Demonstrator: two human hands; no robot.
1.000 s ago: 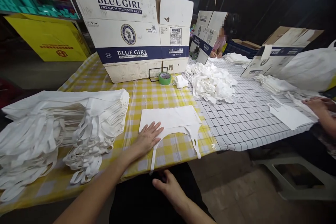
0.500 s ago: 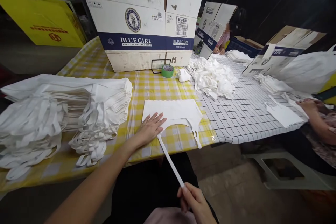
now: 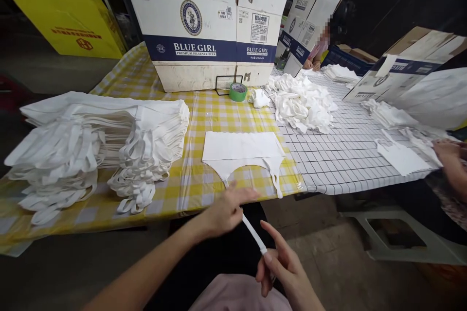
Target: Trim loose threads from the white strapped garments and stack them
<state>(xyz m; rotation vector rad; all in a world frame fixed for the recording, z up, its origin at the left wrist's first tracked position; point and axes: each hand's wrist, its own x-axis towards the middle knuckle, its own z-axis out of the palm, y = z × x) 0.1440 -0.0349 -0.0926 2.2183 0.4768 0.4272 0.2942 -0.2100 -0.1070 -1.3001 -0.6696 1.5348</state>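
Drawn back since before, the left hand (image 3: 226, 208), its grip unclear, is at a strap (image 3: 254, 234) of the white garment (image 3: 241, 146) lying on the yellow-checked cloth (image 3: 195, 175), while farther right the right hand (image 3: 284, 263) pinches that strap.

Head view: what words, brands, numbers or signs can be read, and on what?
"BLUE GIRL", top cropped: large carton, upper front.
"PREMIUM PILSENER BEER": just beneath.
"BLUE GIRL PREMIUM PILSENER BEER": its front blue band.
"BLUE GIRL": its side band.
Possible "M": its lower side.
"BLUE GIRL": smaller carton behind.
Too small or blurred: the large carton's crest, barcode label and fine print; the right-hand carton's lettering; the yellow container's red lettering.
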